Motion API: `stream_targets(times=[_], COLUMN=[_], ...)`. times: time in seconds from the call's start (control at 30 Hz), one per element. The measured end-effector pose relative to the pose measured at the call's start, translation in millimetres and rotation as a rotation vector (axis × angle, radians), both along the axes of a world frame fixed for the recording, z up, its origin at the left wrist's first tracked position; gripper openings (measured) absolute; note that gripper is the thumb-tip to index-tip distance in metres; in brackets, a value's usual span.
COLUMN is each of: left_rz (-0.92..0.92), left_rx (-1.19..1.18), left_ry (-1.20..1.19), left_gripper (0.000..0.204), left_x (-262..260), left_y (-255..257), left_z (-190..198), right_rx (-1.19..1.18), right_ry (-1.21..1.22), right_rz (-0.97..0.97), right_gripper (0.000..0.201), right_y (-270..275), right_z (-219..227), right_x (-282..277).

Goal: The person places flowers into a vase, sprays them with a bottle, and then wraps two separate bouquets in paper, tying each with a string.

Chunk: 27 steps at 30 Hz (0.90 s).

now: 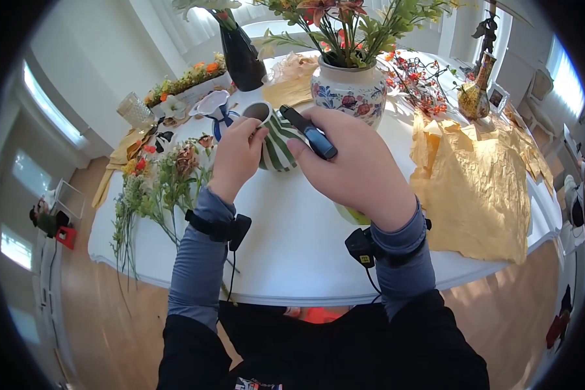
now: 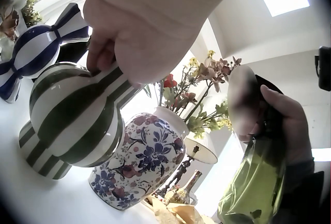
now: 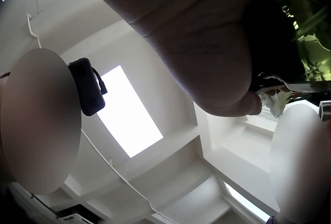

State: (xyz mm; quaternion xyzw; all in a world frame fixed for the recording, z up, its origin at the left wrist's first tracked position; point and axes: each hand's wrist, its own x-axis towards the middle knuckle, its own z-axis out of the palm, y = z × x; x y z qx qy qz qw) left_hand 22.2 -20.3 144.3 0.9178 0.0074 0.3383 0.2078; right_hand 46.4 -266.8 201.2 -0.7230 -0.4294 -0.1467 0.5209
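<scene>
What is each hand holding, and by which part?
Left hand: striped vase, by the neck. Right hand: spray bottle, by its black top.

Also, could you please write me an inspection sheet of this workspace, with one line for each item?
Surface: white table, sunlit in places.
Job's things: green-striped vase, upright; spray bottle with a see-through green body.
Clutter: loose flowers at left, crumpled yellow sheets at right, floral vase behind.
Hands: left hand holds the green-striped vase near its rim; right hand grips the spray bottle by its black top.
Cables: one thin black cable hanging at each wrist.
Surroundings: wooden floor, bright windows.
</scene>
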Motion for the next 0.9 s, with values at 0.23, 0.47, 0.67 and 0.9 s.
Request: stream_targets(times=[0.23,0.47,0.67,0.9], left_rz=[-0.014,-0.101,-0.161,0.22], left_rx=[-0.056,0.011,-0.04,-0.262], left_ry=[0.053,0.031,0.022,-0.115], left_gripper=[0.012,0.011,0.018,0.031], left_x=[-67.0,-102.5,-114.4,-166.6], left_y=[-22.3,-30.1,-30.4,1.5], left_z=[4.8,6.8,6.7,-16.9], right_rx=[-0.204,-0.21,-0.335,-0.288], right_ry=[-0.025,-0.092,0.028,0.002], right_rz=[0.135,0.472,0.564,0.521], right_gripper=[0.032,0.031,0.029,0.033], right_y=[4.2,15.0,20.4,23.2], right_z=[-4.7,-11.7,-0.8,-9.9], right_x=[-2.0,-13.6,-17.8,-18.2])
